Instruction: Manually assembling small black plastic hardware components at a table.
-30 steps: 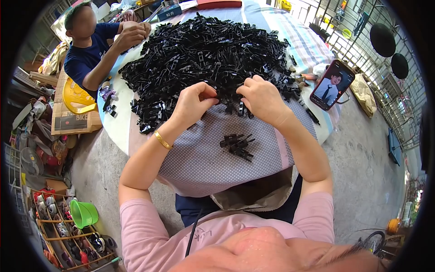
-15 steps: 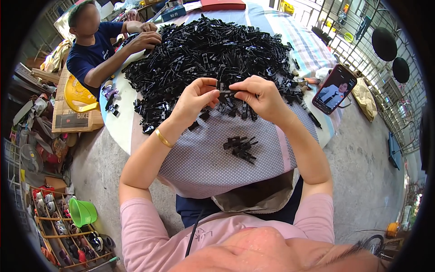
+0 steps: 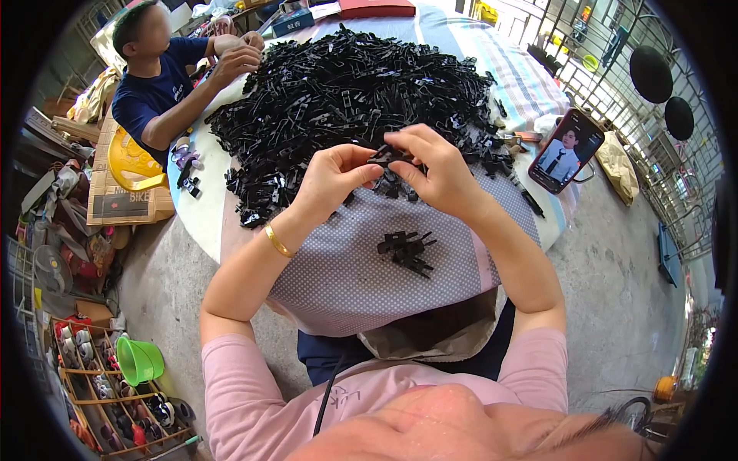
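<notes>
Above the front edge of a large heap of black plastic clips (image 3: 354, 92), my two hands meet. Between their fingertips is a small black clip (image 3: 381, 159), partly covered by the fingers. My left hand (image 3: 330, 180) pinches its left side with thumb and index finger; a gold bangle circles that wrist. My right hand (image 3: 440, 173) curls over the other side, forefinger above and thumb below. Closer to me, a small separate cluster of black clips (image 3: 406, 252) lies on the dotted cloth (image 3: 338, 284).
Across the table at left, a person in a dark blue shirt (image 3: 146, 96) handles clips at the heap's edge. A phone (image 3: 565, 151) stands tilted at the right. An open brown bag (image 3: 430, 338) hangs below the table's front edge. A green bucket (image 3: 140, 361) is on the left.
My right fingers have shifted from a straight side pinch to curling over the clip, which now sits tilted. The other person's hands have moved slightly left.
</notes>
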### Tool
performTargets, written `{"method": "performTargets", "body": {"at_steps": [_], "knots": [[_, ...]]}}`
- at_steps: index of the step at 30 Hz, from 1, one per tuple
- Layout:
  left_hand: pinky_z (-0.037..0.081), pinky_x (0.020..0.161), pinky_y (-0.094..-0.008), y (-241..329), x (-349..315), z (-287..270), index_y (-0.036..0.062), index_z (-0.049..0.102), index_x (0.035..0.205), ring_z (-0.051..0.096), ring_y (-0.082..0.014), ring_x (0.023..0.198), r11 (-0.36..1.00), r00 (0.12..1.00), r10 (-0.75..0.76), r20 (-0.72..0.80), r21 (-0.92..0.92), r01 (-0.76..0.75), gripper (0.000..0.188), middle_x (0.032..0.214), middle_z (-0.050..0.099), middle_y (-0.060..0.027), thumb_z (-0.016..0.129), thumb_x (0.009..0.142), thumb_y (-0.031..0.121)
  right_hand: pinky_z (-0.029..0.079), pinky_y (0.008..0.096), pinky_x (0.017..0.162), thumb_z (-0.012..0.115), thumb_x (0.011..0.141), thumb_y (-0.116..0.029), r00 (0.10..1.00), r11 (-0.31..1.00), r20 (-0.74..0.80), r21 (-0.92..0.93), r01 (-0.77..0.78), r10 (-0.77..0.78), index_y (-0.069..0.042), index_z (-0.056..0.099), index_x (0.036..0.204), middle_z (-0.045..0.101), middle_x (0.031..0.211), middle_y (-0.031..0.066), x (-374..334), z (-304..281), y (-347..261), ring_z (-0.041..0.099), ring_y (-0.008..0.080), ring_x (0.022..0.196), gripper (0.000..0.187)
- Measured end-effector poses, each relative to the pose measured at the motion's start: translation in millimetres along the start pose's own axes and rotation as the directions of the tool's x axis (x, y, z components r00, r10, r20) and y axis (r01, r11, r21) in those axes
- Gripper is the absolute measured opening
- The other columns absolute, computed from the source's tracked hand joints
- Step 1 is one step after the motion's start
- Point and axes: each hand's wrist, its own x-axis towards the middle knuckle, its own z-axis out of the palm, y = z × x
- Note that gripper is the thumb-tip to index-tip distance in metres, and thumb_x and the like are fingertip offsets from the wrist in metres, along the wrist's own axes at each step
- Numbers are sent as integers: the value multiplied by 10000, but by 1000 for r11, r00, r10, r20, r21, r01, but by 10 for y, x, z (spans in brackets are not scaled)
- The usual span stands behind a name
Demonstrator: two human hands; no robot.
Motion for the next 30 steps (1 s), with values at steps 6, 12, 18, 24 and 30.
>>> {"method": "performTargets", "body": {"at_steps": [6, 12, 18, 24, 30], "knots": [[498, 662, -203, 38, -54, 66, -63, 585, 1027, 591, -91, 726, 983, 998, 53, 26, 177, -57, 227, 834, 640, -58, 620, 828, 40, 470, 268, 749, 646, 790, -79, 979, 975, 176, 174, -138, 108, 11, 607, 1029, 639, 925, 100, 6, -124, 16, 609, 177, 853, 258], [496, 678, -213, 96, -63, 11, -49, 585, 1031, 595, -97, 725, 999, 983, 44, 177, -25, -40, 238, 841, 636, -65, 627, 820, 53, 494, 262, 687, 667, 784, -108, 961, 942, 256, 283, -182, 108, 7, 630, 1022, 663, 878, 103, 33, -236, 40, 622, 142, 781, 267], [472, 656, -231, 84, -125, 102, 22, 647, 931, 556, -113, 735, 859, 826, 64, 560, 390, -331, 263, 882, 595, -35, 740, 686, 41, 485, 265, 733, 602, 805, -96, 903, 965, 390, 105, -239, 181, -39, 679, 932, 663, 852, 89, 22, -293, 280, 623, 178, 779, 159], [454, 625, -272, 67, -112, 116, 32, 647, 886, 535, -167, 739, 609, 931, 208, 301, 705, -364, 303, 835, 572, -58, 752, 680, 227, 435, 316, 797, 573, 690, -25, 872, 976, 488, -206, 70, 41, -89, 690, 898, 579, 891, 60, -78, -248, 273, 505, 229, 917, 247], [437, 777, -320, -42, -89, 98, 18, 648, 872, 497, -239, 888, 256, 962, 240, 127, 948, -189, 240, 866, 550, -76, 706, 702, 177, 416, 338, 773, 605, 666, -119, 868, 830, 471, -539, 142, 157, -85, 675, 896, 550, 814, 45, -141, -137, 113, 507, 217, 873, 243]]}}
